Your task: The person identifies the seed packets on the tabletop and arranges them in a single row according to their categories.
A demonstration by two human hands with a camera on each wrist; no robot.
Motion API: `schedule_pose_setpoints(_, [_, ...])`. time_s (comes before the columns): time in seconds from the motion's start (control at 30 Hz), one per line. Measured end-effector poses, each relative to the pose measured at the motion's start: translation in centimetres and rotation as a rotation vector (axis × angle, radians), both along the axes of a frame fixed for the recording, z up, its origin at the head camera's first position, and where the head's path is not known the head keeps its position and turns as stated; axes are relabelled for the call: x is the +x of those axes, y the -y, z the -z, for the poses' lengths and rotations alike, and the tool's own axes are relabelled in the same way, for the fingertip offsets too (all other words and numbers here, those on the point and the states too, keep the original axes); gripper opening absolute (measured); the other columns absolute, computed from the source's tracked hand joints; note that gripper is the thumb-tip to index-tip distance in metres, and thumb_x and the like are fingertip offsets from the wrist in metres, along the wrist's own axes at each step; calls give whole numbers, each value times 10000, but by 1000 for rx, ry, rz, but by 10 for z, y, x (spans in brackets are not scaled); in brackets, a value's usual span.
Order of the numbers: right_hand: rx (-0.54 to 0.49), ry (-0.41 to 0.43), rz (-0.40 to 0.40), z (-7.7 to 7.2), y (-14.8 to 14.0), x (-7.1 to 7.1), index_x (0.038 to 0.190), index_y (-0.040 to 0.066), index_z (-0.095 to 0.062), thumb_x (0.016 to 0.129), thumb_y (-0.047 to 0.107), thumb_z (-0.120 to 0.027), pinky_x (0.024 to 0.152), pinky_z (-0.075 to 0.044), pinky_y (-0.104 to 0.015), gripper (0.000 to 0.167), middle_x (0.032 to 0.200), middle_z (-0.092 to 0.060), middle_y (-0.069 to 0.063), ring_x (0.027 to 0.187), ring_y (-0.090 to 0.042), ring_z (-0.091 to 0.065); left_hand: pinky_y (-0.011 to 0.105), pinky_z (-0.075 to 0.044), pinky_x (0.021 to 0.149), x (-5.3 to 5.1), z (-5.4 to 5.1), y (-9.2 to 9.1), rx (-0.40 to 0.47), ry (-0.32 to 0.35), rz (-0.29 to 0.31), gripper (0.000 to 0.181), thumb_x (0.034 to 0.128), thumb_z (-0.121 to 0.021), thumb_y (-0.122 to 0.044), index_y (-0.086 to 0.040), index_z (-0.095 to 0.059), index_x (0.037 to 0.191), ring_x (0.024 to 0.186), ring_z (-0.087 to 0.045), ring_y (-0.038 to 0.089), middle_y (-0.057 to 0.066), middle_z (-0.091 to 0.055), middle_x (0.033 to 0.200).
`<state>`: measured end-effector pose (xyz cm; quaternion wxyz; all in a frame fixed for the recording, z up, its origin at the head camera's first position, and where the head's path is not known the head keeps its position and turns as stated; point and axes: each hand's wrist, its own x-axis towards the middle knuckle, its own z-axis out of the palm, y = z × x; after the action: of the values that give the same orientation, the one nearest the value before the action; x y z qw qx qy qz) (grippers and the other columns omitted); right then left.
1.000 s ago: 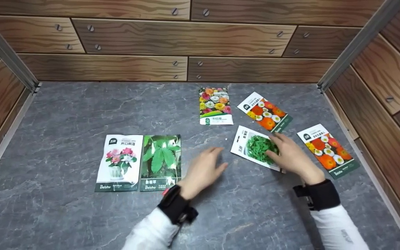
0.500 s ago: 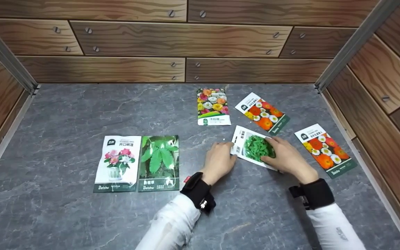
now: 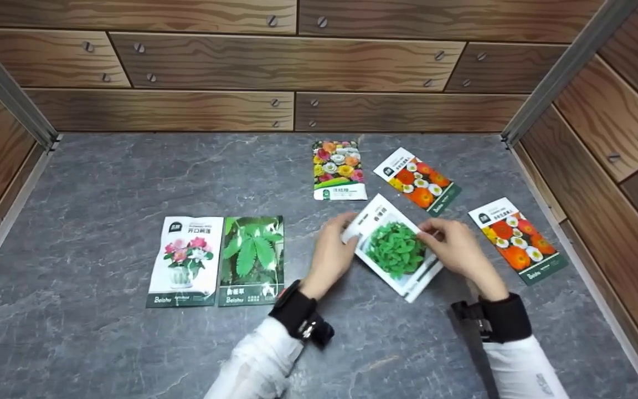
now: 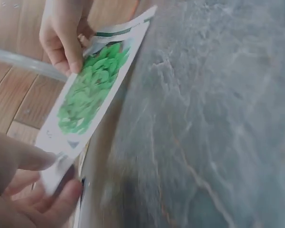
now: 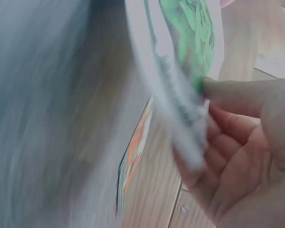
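A white seed packet with a leafy green picture [image 3: 396, 249] is held between both hands, raised and tilted off the grey surface. My left hand [image 3: 331, 252] pinches its upper left end; in the left wrist view the thumb [image 4: 33, 159] lies on the printed face with fingers behind. On the packet's right edge, my right hand [image 3: 457, 249] pinches with the thumb [image 5: 237, 95] in front and fingers curled behind, as the right wrist view shows. Just beyond it lies a packet with orange and white flowers [image 3: 418, 180]; a similar orange-flower packet [image 3: 518, 241] lies right of the right hand.
Left of the left hand, a pink-flower packet [image 3: 185, 260] and a green-leaf packet [image 3: 252, 260] lie side by side. A packet of mixed flowers [image 3: 339, 169] lies farther back. Wood-patterned walls [image 3: 214, 111] border the grey marbled surface [image 3: 103, 183].
The left hand came to the leafy packet's left end and took hold. Both hands have lifted the packet off the surface and turned it, its lower end swinging toward the person.
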<state>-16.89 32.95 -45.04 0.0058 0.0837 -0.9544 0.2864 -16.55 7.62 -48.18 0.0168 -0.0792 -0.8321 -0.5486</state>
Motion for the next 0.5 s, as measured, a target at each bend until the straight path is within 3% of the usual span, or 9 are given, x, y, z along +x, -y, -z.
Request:
schedule_pose_setpoints(0.17, [-312,27,86,-7,27,4,1130,-28,-744,1036,102,-645,759,-526,-138,189,1032,-774,-199,810,11,-643,348,-659,811,8,-6,22,311,78,-86,603,964,-698,-49,-8,-485,1526,949,-746,312,209,-726,1207])
schedule_pose_setpoints(0.23, [-435,16,126,-8,42,5,1135,-63,-728,1032,72,-641,768,-544,-127,191,1021,-772,-188,814,35,-650,371,-666,836,13,-10,30,389,89,-100,610,987,-680,-67,-9,-450,1549,957,-756,300,211,-734,1185])
schedule_pose_setpoints(0.33, [-569,5,163,-9,64,6,1133,-97,-703,1013,12,-637,756,-561,-137,175,966,-771,-118,802,23,-660,412,-668,839,20,-14,40,430,80,-115,563,1016,-649,-85,-2,-458,1539,949,-753,274,213,-737,1202])
schedule_pose_setpoints(0.5, [-730,37,167,-11,98,9,1185,-113,-643,1002,-44,-599,674,-535,-161,201,852,-719,49,742,-21,-644,287,-649,842,25,-22,56,415,20,-167,415,1011,-637,-51,26,-584,1415,949,-741,249,224,-730,1188])
